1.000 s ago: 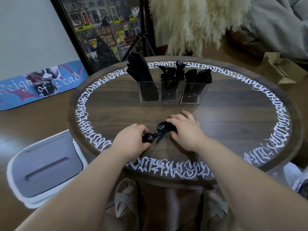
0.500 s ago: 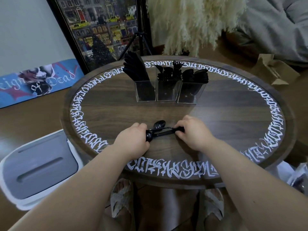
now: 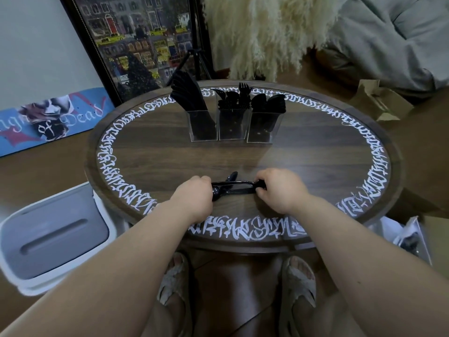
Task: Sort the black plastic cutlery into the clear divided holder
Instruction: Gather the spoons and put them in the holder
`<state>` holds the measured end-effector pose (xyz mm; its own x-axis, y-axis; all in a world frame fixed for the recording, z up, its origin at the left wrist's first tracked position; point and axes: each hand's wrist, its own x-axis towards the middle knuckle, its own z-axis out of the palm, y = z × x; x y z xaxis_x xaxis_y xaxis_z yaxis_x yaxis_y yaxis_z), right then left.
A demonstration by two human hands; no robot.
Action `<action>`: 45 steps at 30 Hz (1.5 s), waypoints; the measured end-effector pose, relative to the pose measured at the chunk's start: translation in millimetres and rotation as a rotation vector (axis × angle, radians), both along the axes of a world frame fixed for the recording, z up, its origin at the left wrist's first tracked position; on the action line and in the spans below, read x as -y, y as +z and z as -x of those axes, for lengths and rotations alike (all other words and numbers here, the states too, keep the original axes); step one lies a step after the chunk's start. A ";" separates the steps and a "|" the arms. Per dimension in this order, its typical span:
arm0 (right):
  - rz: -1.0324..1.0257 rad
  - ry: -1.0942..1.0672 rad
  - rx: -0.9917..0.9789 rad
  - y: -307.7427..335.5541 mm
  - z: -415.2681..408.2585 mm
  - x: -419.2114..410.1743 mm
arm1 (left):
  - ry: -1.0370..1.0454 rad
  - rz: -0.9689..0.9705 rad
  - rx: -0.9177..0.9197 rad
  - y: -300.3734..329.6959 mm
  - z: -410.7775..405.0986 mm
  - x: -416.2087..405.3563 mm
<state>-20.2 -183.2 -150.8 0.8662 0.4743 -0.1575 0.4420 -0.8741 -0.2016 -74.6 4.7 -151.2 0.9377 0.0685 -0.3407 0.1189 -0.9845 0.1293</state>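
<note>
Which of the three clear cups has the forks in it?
The middle compartment of the clear holder. Pronged fork heads stick up from it, while the left one holds flat knife blades and the right one holds rounded spoon bowls.

A framed city picture leaned against the wall beside a blue skateboard deck. Pampas grass stood behind the surface. A white bin sat on the floor, cardboard opposite.

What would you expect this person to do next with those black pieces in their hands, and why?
Probably pull one spoon free: both the left hand and right hand grip a small bunch of spoons by its ends, and the holder has spoons in its right compartment.
</note>
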 end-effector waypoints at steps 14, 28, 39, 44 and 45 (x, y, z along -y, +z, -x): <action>-0.094 0.013 -0.204 4.4 23.2 -5.9 | 0.251 0.526 -0.045 24.1 24.6 -2.2; -0.840 -0.423 -0.554 35.0 59.2 -5.7 | 0.744 1.056 0.257 37.5 39.1 23.5; -0.895 -0.427 -0.549 28.5 38.8 -26.5 | 0.814 1.123 0.340 26.3 9.2 36.9; -0.900 -0.368 -0.670 27.6 34.9 -32.3 | 0.760 1.265 0.314 32.0 8.3 42.6; -0.899 -0.381 -0.633 28.2 33.0 -31.9 | 0.753 1.247 0.327 31.7 7.1 40.6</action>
<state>-53.2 -151.3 -122.6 0.8636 0.3605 -0.3524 -0.2208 -0.3579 -0.9073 -81.7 -35.9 -119.5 0.8599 0.3891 -0.3303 0.3366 0.0540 0.9401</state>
